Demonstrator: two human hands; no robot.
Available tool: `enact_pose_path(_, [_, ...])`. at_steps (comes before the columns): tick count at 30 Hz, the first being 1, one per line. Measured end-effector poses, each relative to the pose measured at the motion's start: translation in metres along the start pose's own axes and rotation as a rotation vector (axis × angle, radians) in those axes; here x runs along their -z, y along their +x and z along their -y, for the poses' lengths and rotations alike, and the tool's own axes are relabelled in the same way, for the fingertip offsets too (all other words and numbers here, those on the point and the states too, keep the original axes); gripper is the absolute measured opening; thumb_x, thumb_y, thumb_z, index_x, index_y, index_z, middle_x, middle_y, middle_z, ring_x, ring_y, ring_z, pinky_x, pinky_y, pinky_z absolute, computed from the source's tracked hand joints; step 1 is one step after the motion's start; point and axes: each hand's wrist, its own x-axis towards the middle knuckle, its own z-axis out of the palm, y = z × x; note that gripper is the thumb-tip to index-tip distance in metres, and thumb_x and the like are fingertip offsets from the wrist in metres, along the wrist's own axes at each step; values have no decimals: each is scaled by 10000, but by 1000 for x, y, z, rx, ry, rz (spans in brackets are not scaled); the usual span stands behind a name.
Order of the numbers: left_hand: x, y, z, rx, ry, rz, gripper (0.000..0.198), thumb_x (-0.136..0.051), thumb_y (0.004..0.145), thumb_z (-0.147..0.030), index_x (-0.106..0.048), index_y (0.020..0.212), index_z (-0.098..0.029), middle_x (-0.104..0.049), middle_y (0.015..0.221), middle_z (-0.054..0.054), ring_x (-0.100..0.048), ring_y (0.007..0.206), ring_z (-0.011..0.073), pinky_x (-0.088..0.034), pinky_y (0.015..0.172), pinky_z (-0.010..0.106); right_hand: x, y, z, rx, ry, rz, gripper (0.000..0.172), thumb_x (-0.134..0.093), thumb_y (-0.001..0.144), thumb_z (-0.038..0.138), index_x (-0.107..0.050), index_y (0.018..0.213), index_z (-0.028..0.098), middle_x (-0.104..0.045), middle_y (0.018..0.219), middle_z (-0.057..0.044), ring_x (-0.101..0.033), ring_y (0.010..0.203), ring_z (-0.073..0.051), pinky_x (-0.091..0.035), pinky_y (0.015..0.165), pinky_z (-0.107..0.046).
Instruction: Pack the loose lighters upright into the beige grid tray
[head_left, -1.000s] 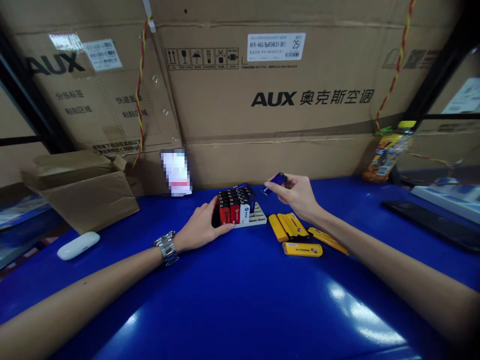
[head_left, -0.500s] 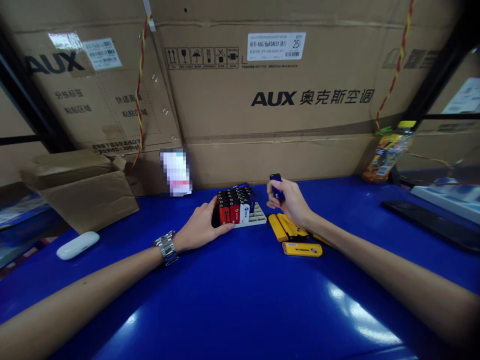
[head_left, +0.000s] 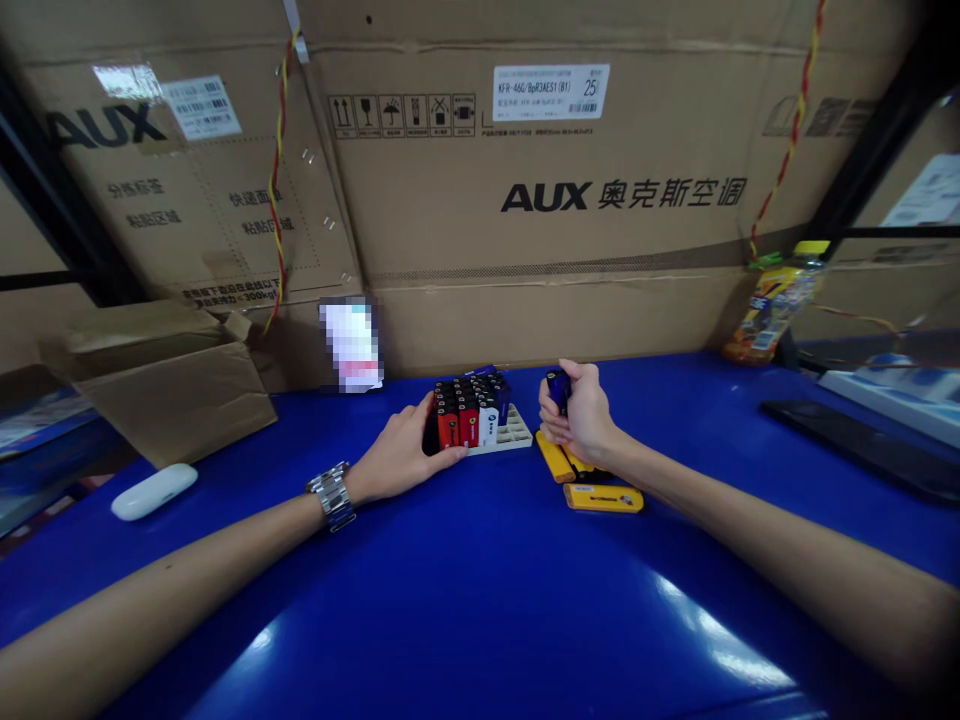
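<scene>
My left hand (head_left: 405,447), with a metal watch at its wrist, is wrapped round the left side of a white gridded tray (head_left: 515,437). Its thumb lies along the tray's front edge, and the other fingers are partly hidden behind. Upright lighters fill the tray's left part: red lighters (head_left: 468,427), a white lighter (head_left: 488,424) and dark blue ones (head_left: 505,404) behind. My right hand (head_left: 586,415) is closed round a dark blue lighter (head_left: 558,390), held upright to the right of the tray. Below that hand lie several yellow lighters (head_left: 604,498), some partly covered by it.
Large cardboard boxes (head_left: 450,220) wall off the back of the blue table (head_left: 480,600). An open small carton (head_left: 180,390), a white case (head_left: 154,492) and a blurred-out phone (head_left: 352,345) are on the left. A drink bottle (head_left: 776,305) and a black phone-like slab (head_left: 862,450) are on the right.
My right hand has dropped slightly and shifted right, its fingers wrapping further round the dark blue lighter. My left hand stays on the tray.
</scene>
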Motion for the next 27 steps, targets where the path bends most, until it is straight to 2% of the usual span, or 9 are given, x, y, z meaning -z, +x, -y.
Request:
enact_pose_path(4, [0, 0, -1, 0, -2, -4, 761, -542, 767, -533, -280, 1386, -176, -567, 1205, 158, -535, 1091, 344, -412, 891, 520, -4, -1, 1, -44, -14, -22, 453, -229, 823, 533, -308, 478, 251, -206, 287, 66, -147, 258, -79, -141, 305, -238])
enact_pose_path(8, [1, 0, -2, 3, -9, 5, 750, -533, 772, -536, -285, 1381, -178, -566, 1208, 156, -538, 1091, 344, -415, 888, 520, -5, -2, 3, -17, -47, -55, 434, -313, 798, 543, -312, 481, 247, -211, 295, 74, -140, 258, -70, -126, 306, -232])
enact_pose_path(15, [1, 0, -2, -9, -10, 4, 755, -519, 774, -554, -286, 1382, -173, -568, 1200, 158, -535, 1092, 346, -412, 888, 526, 1, 2, -2, 20, -92, 7, 455, -193, 848, 526, -301, 500, 253, -206, 321, 69, -148, 273, -81, -158, 304, -242])
enact_pose_path(21, [1, 0, -2, -4, -7, 1, 746, -531, 773, -548, -300, 1375, -174, -569, 1195, 155, -545, 1076, 337, -418, 887, 508, 0, 1, -1, 2, -72, -12, 471, -200, 861, 512, -311, 490, 243, -205, 318, 67, -159, 270, -74, -155, 303, -233])
enact_pose_path(24, [0, 0, -1, 3, 0, -5, 758, -540, 768, -557, -298, 1377, -175, -565, 1202, 154, -542, 1079, 332, -416, 893, 503, -1, 2, -2, 41, -124, -32, 475, -270, 857, 561, -330, 513, 238, -220, 326, 75, -170, 269, -67, -153, 299, -229])
enact_pose_path(27, [0, 0, -1, 16, 3, -1, 768, -540, 767, -574, -301, 1377, -174, -560, 1207, 156, -540, 1078, 330, -416, 890, 505, 0, 2, -3, 123, -188, 22, 468, -341, 851, 615, -387, 598, 225, -268, 360, 83, -221, 285, -63, -200, 316, -223])
